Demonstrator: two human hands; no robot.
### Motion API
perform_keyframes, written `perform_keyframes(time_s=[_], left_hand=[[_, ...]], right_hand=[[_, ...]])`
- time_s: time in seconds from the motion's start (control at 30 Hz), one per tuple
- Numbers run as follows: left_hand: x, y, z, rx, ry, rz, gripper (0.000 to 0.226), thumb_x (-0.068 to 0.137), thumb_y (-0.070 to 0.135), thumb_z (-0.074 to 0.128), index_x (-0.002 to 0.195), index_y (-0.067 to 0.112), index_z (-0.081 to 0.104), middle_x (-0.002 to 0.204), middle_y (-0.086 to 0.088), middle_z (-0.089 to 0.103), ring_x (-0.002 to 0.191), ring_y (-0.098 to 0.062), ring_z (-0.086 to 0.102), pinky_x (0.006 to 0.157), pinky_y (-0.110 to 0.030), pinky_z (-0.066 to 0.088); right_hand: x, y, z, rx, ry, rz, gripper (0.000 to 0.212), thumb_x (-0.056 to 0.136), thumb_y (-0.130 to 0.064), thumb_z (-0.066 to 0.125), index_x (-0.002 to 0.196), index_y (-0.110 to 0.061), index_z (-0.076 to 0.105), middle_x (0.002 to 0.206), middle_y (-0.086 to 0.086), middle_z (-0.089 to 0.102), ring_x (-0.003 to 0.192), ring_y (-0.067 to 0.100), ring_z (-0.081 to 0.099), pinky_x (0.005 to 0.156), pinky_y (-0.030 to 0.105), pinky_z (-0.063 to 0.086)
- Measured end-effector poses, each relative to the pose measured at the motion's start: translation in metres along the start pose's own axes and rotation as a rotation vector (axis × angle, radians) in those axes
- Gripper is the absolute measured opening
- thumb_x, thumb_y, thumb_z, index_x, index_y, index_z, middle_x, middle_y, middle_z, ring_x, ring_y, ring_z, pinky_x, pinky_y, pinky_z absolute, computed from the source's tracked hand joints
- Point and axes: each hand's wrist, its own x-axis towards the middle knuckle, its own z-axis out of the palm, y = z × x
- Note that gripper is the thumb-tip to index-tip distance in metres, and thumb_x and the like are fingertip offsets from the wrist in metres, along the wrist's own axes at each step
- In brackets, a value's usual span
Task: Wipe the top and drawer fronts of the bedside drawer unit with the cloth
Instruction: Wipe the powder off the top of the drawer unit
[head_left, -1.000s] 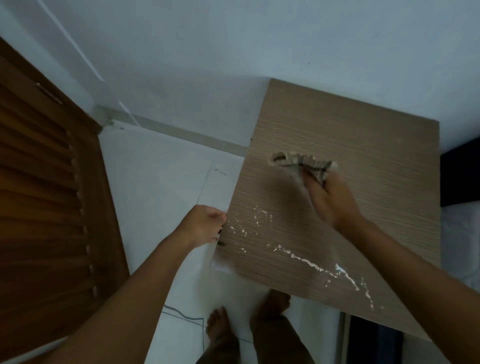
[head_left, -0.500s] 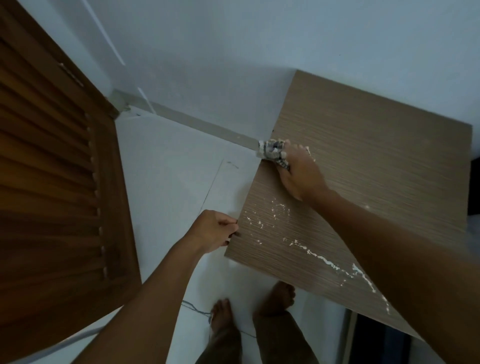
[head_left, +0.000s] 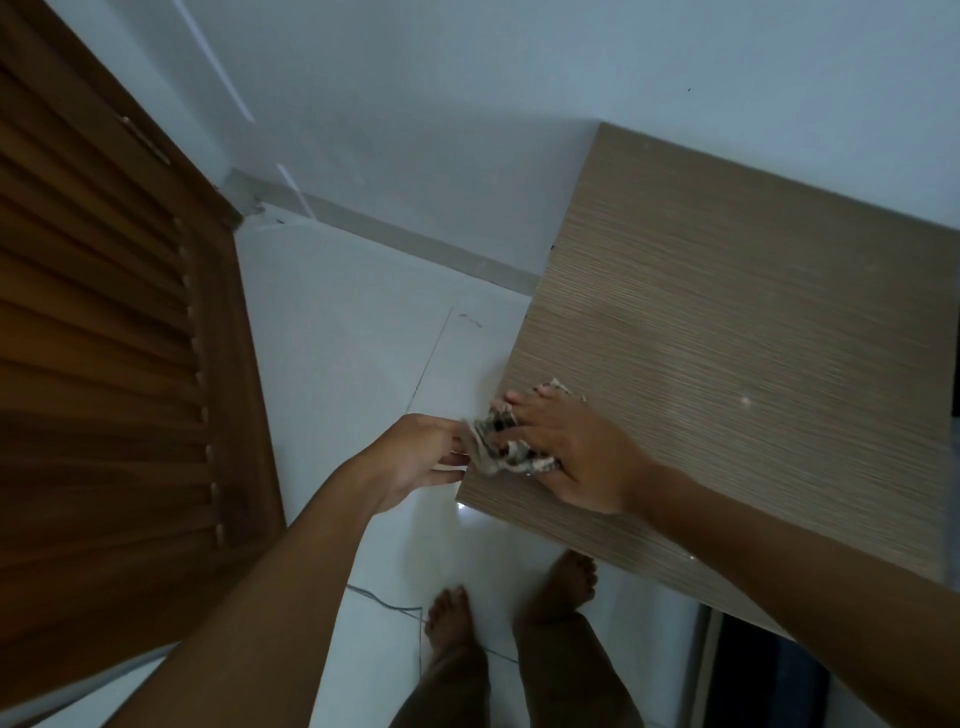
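Note:
The drawer unit's wood-grain top (head_left: 727, 338) fills the right of the head view; the drawer fronts are hidden below it. My right hand (head_left: 576, 452) holds the bunched, patterned cloth (head_left: 493, 441) pressed down on the top's near-left corner, and the cloth hangs slightly over the left edge. Just off that edge, my left hand (head_left: 415, 457) is cupped with its fingers touching the end of the cloth. A few tiny white specks show on the top.
A brown louvred door (head_left: 104, 364) stands at the left. White floor tiles lie between it and the unit. My bare feet (head_left: 452, 618) stand near the unit's front, with a thin cable (head_left: 384, 605) on the floor. The unit's back meets a pale wall.
My right hand dragged the cloth from the far-left edge down to the near-left corner. The white streaks and crumbs near the front have gone. My left hand has opened into a cup beside the cloth.

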Motion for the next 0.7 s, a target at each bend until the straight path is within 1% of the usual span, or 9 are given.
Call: perform_keyframes(time_s=[0.1,0.2,0.27,0.33,0.43,0.5,0.6,0.63,0.7], left_hand=[[-0.001,0.003,0.002,0.007,0.018,-0.021,0.025,0.090,-0.001,0.049,0.094,0.009,0.072,0.096,-0.011,0.075,0.096,-0.022,0.069,0.093,-0.035,0.054],[0.000,0.003,0.007,0.069,0.039,0.016,0.014,0.089,0.006,0.060,0.090,0.011,0.074,0.089,-0.006,0.076,0.088,-0.016,0.072,0.082,-0.028,0.057],[0.004,0.000,0.009,0.109,0.077,0.063,0.014,0.090,0.004,0.061,0.098,0.007,0.073,0.093,-0.006,0.075,0.087,-0.016,0.072,0.073,-0.023,0.057],[0.007,-0.002,0.011,0.157,0.109,0.093,0.018,0.091,0.003,0.061,0.107,0.003,0.070,0.100,-0.009,0.073,0.091,-0.018,0.071,0.071,-0.021,0.057],[0.008,-0.003,0.012,0.194,0.126,0.106,0.019,0.092,0.001,0.059,0.107,0.002,0.070,0.102,-0.011,0.072,0.092,-0.019,0.070,0.065,-0.018,0.055],[0.009,-0.002,0.013,0.202,0.130,0.108,0.017,0.092,0.001,0.059,0.103,0.003,0.071,0.101,-0.011,0.071,0.091,-0.020,0.070,0.067,-0.021,0.056],[0.010,-0.001,0.013,0.207,0.139,0.095,0.013,0.092,0.001,0.060,0.096,0.007,0.071,0.100,-0.011,0.072,0.092,-0.021,0.070,0.075,-0.029,0.057],[0.010,0.000,0.014,0.203,0.143,0.090,0.013,0.091,0.002,0.060,0.098,0.005,0.071,0.101,-0.012,0.072,0.093,-0.022,0.070,0.077,-0.030,0.057],[0.010,0.000,0.015,0.206,0.154,0.081,0.015,0.091,0.002,0.061,0.104,0.003,0.070,0.102,-0.013,0.071,0.094,-0.023,0.070,0.079,-0.031,0.057]], right_hand=[[-0.023,0.000,0.004,-0.019,-0.028,-0.106,0.038,0.096,-0.031,0.047,0.130,-0.019,0.060,0.144,0.004,0.051,0.142,0.018,0.034,0.119,0.042,0.019],[-0.052,0.008,0.000,-0.037,-0.065,-0.149,0.036,0.094,-0.032,0.053,0.128,-0.020,0.060,0.145,0.001,0.050,0.142,0.014,0.036,0.118,0.041,0.023],[-0.072,0.014,-0.006,-0.064,-0.091,-0.155,0.038,0.094,-0.033,0.055,0.128,-0.019,0.061,0.146,-0.001,0.049,0.141,0.012,0.036,0.118,0.040,0.025],[-0.089,0.021,-0.012,-0.078,-0.095,-0.139,0.038,0.096,-0.036,0.052,0.127,-0.018,0.063,0.145,-0.001,0.050,0.141,0.012,0.037,0.117,0.040,0.027],[-0.105,0.026,-0.023,0.008,-0.012,-0.062,0.042,0.101,-0.045,0.039,0.119,-0.017,0.064,0.139,0.002,0.055,0.135,0.012,0.045,0.110,0.040,0.038],[-0.101,0.018,-0.034,0.120,0.106,0.004,0.042,0.101,-0.046,0.039,0.117,-0.016,0.062,0.133,0.002,0.058,0.128,0.004,0.050,0.101,0.033,0.048],[-0.075,0.001,-0.047,0.201,0.282,0.048,0.039,0.099,-0.038,0.045,0.117,-0.009,0.065,0.128,0.002,0.059,0.122,-0.001,0.052,0.099,0.019,0.045],[-0.062,-0.004,-0.050,0.165,0.314,0.053,0.038,0.098,-0.035,0.047,0.117,-0.007,0.065,0.128,0.004,0.060,0.122,0.003,0.053,0.100,0.019,0.044],[-0.037,-0.007,-0.050,0.063,0.337,0.059,0.037,0.094,-0.029,0.049,0.117,-0.006,0.066,0.128,0.008,0.062,0.121,0.015,0.055,0.100,0.029,0.045]])
